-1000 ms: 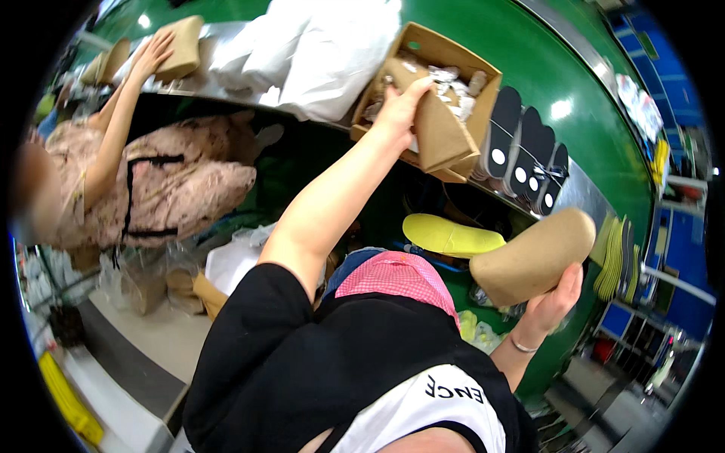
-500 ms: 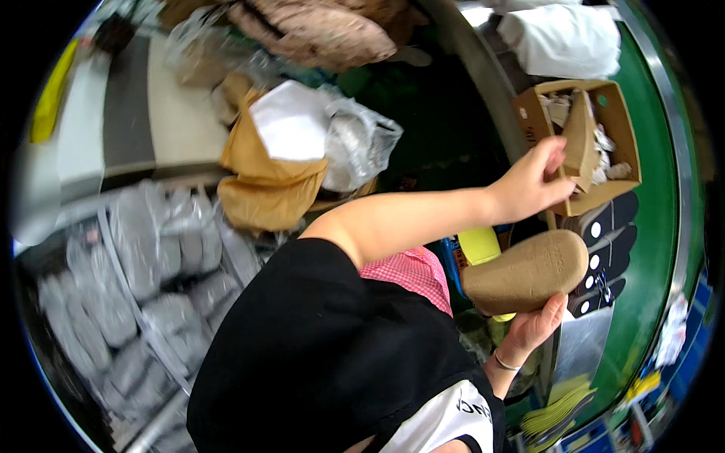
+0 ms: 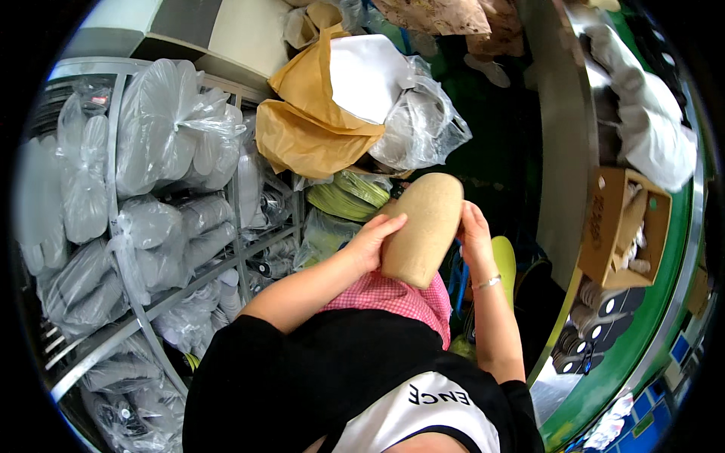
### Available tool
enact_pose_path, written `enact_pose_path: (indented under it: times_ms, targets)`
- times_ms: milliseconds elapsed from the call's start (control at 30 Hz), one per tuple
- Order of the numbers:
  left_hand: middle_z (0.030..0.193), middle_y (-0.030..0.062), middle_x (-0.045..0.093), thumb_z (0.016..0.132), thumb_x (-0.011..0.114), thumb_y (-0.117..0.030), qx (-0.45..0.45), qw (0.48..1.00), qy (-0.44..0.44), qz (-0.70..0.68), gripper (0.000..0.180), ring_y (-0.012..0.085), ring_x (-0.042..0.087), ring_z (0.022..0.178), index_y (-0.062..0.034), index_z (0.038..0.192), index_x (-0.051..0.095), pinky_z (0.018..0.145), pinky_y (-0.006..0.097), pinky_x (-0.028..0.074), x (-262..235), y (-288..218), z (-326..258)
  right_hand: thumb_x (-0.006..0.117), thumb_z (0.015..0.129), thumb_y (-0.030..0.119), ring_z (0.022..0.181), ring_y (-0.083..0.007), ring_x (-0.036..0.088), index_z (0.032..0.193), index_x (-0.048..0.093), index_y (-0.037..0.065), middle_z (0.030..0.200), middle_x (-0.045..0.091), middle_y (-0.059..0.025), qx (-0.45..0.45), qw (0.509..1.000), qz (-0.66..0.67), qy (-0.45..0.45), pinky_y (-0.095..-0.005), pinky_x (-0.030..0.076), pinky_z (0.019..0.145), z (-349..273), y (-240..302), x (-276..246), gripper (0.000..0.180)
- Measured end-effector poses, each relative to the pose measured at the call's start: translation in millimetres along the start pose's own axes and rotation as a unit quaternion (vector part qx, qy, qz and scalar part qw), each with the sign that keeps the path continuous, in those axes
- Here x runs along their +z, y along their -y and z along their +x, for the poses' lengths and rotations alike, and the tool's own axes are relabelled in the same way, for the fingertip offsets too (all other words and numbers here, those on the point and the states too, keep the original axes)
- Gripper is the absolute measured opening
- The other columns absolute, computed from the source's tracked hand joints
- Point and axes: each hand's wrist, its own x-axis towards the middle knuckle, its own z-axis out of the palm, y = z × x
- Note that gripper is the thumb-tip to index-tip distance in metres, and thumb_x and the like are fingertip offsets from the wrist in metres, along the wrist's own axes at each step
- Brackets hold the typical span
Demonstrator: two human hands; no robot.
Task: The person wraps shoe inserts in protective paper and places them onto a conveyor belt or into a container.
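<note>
The left hand (image 3: 373,241) grasps a matte, round-ended tan block (image 3: 424,230), thumb on top, held above pink gingham cloth (image 3: 374,296); the right hand (image 3: 476,235) curls its fingers at the other edge, though whether they grip is unclear; creased brown paper (image 3: 313,140) lies beyond

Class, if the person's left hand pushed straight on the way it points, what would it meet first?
Apparently the tan, oblong, round-ended piece, which the left hand touches with its thumb; beyond that, depth is unclear.
</note>
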Motion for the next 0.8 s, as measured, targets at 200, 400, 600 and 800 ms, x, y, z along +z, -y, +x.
enact_pose_path:
  times_ms: [200,400,600,800]
  targets:
    - [0.095,0.0080,0.055,0.078,0.062,-0.029,-0.030,0.990,-0.116,-0.069,0.036,0.0190,0.053,0.089,-0.0026,0.096,0.047,0.079,0.036,0.045,-78.7,-32.8,21.5,0.051,0.082,0.022,0.083,-0.0311,0.057,0.093,0.059,0.000,0.088,0.059,-0.0187,-0.103,0.919,-0.381,-0.007,-0.0337,0.044,0.074,153.4,-39.3,49.0,0.026]
    - [0.099,0.0084,0.057,0.083,0.054,-0.029,-0.044,0.971,-0.166,-0.164,0.035,0.0189,0.055,0.090,-0.0021,0.105,0.049,0.079,0.034,0.044,-116.5,-57.4,51.7,0.054,0.080,0.024,0.086,-0.0348,0.054,0.095,0.058,-0.001,0.090,0.058,-0.0198,-0.224,0.843,-0.488,0.014,-0.0377,0.043,0.077,298.7,-62.1,137.9,0.029]
    - [0.097,0.0085,0.057,0.084,0.052,-0.026,-0.054,0.951,-0.225,-0.207,0.030,0.0191,0.055,0.090,-0.0014,0.102,0.049,0.080,0.034,0.044,-142.5,-64.7,72.6,0.060,0.075,0.036,0.099,-0.0324,0.047,0.106,0.051,0.002,0.108,0.049,-0.0168,-0.091,0.760,-0.642,-0.050,-0.0388,0.042,0.082,379.5,-95.5,178.8,0.047]
    - [0.098,0.0079,0.057,0.084,0.053,-0.025,-0.046,0.943,-0.220,-0.244,0.029,0.0182,0.055,0.089,-0.0017,0.100,0.049,0.081,0.033,0.043,-140.1,-82.9,77.2,0.057,0.076,0.036,0.097,-0.0293,0.049,0.096,0.054,0.009,0.102,0.050,-0.0113,-0.038,0.734,-0.678,-0.032,-0.0388,0.045,0.076,403.0,-101.2,189.5,0.034]
